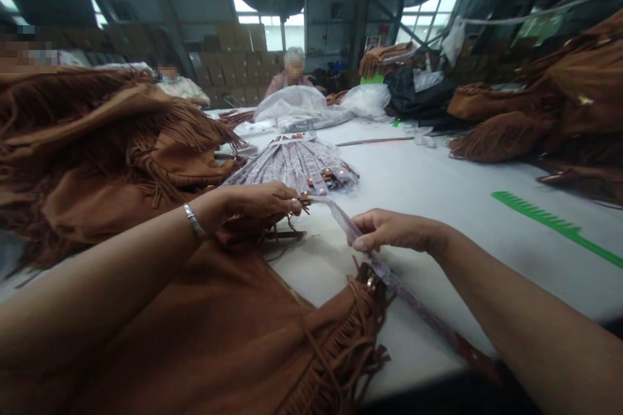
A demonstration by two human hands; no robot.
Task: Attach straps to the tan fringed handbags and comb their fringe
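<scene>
A brown fringed bag (pixel 209 331) lies on the white table in front of me. My left hand (pixel 265 200), with a silver bracelet at the wrist, is closed over the bag's far edge, where thin brown fringe strands and one end of a plastic-wrapped strap (pixel 413 303) meet at the fingertips. Between thumb and fingers, my right hand (pixel 377 230) pinches the same strap. From there the strap slants down to the right, past the bag's metal fitting (pixel 370 280). Just beyond my hands is a fanned bundle of plastic-wrapped straps (pixel 292 165).
Brown fringed bags (pixel 111 142) are heaped at the left, and more bags (pixel 549 97) at the right. A green comb-like tool (pixel 555 224) lies on the white table (pixel 428 191). Clear plastic bags (pixel 296 104) lie farther back, before a seated person (pixel 287 74).
</scene>
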